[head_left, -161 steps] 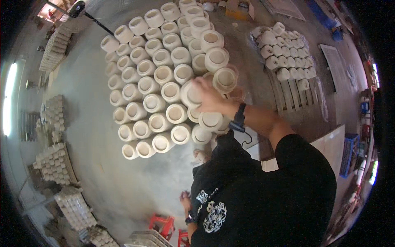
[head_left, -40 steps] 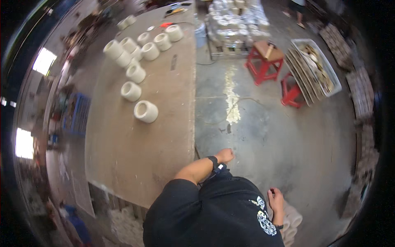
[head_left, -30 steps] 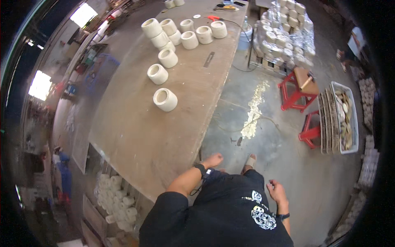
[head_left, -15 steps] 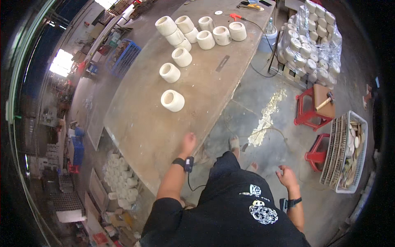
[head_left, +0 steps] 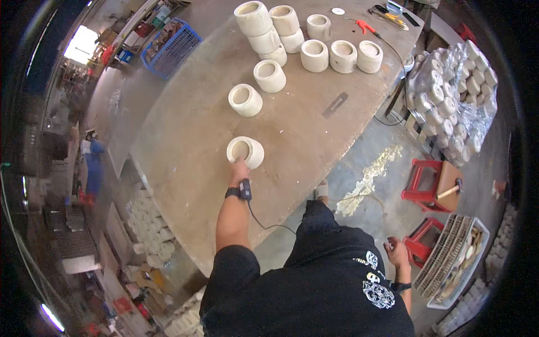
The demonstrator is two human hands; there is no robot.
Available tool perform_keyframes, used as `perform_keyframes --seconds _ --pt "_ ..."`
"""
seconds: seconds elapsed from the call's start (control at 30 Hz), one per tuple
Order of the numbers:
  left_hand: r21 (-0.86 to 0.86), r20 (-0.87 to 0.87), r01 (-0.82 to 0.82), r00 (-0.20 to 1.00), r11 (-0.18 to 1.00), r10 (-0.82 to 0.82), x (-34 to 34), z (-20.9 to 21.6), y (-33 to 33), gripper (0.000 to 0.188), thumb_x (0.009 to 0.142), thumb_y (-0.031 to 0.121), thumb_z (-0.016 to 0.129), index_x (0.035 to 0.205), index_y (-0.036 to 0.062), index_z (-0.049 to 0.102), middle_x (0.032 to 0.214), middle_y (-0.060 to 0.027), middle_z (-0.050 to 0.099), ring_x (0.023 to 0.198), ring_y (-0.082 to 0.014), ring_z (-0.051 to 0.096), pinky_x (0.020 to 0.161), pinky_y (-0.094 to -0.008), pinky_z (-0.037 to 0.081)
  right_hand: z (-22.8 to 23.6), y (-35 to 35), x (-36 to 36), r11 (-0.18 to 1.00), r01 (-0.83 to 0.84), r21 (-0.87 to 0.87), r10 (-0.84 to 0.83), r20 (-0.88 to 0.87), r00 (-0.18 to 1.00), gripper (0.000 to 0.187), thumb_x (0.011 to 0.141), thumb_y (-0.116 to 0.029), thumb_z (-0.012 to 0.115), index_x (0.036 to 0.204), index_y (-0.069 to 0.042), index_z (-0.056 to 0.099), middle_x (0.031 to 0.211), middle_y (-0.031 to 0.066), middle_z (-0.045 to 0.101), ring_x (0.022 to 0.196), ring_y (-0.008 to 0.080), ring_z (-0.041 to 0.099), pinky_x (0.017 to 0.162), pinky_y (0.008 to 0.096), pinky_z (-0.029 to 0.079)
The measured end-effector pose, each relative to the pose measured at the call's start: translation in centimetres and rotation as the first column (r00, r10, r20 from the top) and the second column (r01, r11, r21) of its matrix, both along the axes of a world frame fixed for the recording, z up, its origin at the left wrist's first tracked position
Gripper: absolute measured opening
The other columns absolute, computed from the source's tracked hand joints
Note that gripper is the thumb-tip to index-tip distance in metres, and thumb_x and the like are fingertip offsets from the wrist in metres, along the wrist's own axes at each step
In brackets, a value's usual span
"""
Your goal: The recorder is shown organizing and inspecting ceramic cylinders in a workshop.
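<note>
Around us lies a cluttered workshop with a grey concrete floor (head_left: pixel 370 146), and before us stands a long, dusty brown worktop (head_left: pixel 191 129). Our left hand (head_left: pixel 240 168) reaches out over it and touches the near side of a pale clay ring (head_left: pixel 245 151), which lies tipped on its side close to the near edge of the worktop with its opening facing us; whether the fingers grip it or only rest on it we cannot tell. We wear a dark watch on that wrist, and a small black device (head_left: pixel 245 189) with a thin cable hangs just below it. Our right hand (head_left: pixel 394 251) hangs low at our side, well away from the worktop, loosely curled with nothing visible in it. Further along the worktop more clay rings (head_left: pixel 269 76) lie in a loose line, and a larger group (head_left: pixel 306 39) stands at the far end, some stacked. To our right we see red stools (head_left: pixel 422 185), a wrapped pallet of rings (head_left: pixel 452 101) and a white crate (head_left: pixel 455 261); a blue basket (head_left: pixel 171 48) sits far left.
</note>
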State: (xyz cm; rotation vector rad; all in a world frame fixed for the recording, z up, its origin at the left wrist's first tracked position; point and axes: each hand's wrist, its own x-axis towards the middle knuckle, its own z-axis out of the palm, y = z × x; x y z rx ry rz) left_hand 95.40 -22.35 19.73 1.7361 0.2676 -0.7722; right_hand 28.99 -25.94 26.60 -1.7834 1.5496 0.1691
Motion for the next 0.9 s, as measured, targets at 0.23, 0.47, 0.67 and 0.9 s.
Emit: perform_keyframes --seconds 0.23,0.47,0.67,0.9 --pt "-0.065 0.057 0.091 0.995 0.994 -0.087 -3.3 2.5 0.5 0.049 0.092 0.011 0.053 0.136 0.0078 0.031 0.136 -0.0151 0.042 0.116 -0.0313 0.053 0.09 -0.0469 0.053 2.4 -7.4 5.1 0.993 -0.119 0.026 0.118 0.032 0.993 0.034 0.084 -0.023 0.067 0.109 0.0 0.062 0.099 0.0202 0.067 0.09 0.0325 0.067 0.079 0.0392 0.052" --pt "-0.248 0.153 0.203 0.974 0.947 -0.169 -8.7 9.7 -4.4 0.043 0.09 0.006 0.055 0.13 0.0032 0.04 0.125 -0.0135 0.052 0.111 -0.0256 0.056 0.088 -0.0438 0.055 3.7 -14.8 8.3 0.947 -0.314 0.073 0.316 -0.014 0.949 0.035 0.086 -0.026 0.065 0.111 -0.001 0.062 0.109 0.021 0.064 0.103 0.0392 0.06 0.087 0.0426 0.049" --pt "-0.413 0.282 0.418 0.903 0.809 -0.323 -15.1 17.9 -11.4 0.048 0.092 -0.001 0.051 0.137 0.002 0.037 0.127 -0.0104 0.053 0.113 -0.0194 0.055 0.092 -0.0353 0.051 5.2 -21.2 14.8 0.891 -0.453 -0.026 0.444 0.258 0.858 0.047 0.085 -0.032 0.067 0.119 -0.001 0.059 0.109 0.0213 0.064 0.098 0.0335 0.063 0.086 0.039 0.05" --pt "-0.375 0.48 0.753 0.657 0.541 -0.581 -21.6 20.6 -17.5 0.057 0.093 -0.001 0.052 0.145 -0.0044 0.028 0.135 -0.0136 0.05 0.117 -0.0182 0.053 0.099 -0.0291 0.042 10.4 -24.9 21.1 0.938 -0.243 0.248 -0.041 0.773 0.633 0.106 0.076 -0.044 0.079 0.151 -0.01 0.011 0.15 0.0176 0.027 0.135 0.0343 0.035 0.099 0.0431 0.046"
